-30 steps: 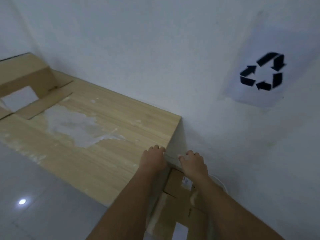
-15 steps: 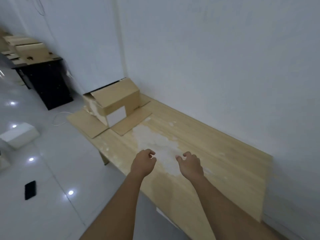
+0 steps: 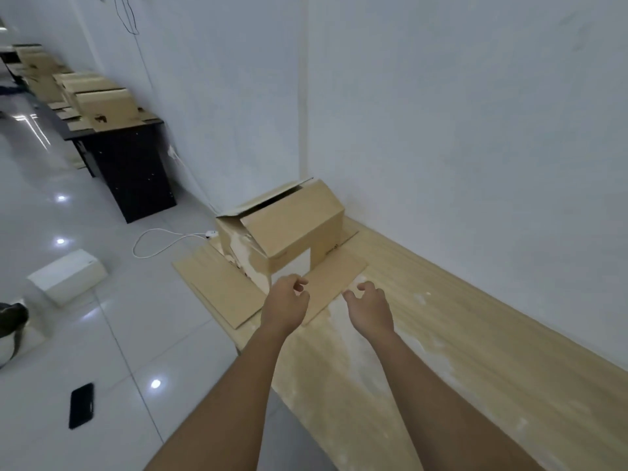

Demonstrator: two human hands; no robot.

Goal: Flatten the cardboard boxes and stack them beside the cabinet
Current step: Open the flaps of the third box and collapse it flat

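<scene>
An upright brown cardboard box [image 3: 292,226] stands at the far end of the light wooden cabinet top [image 3: 458,351], against the white wall. Its flaps [image 3: 221,290] lie spread flat toward me and to the left. My left hand [image 3: 285,304] and my right hand [image 3: 370,305] hover just in front of the box, over the near flap. Both hands have loosely curled fingers and hold nothing. Neither hand touches the box.
A black desk [image 3: 132,164] further along the wall carries several more cardboard boxes [image 3: 102,103]. On the glossy tiled floor lie a white box [image 3: 68,277], a white cable [image 3: 159,243] and a black phone [image 3: 81,404]. A dark object [image 3: 12,317] shows at the left edge.
The view swung left from the cabinet's right end, where my hands pressed on flattened cardboard beside it. My hands let go and reached along the cabinet top toward the upright box.
</scene>
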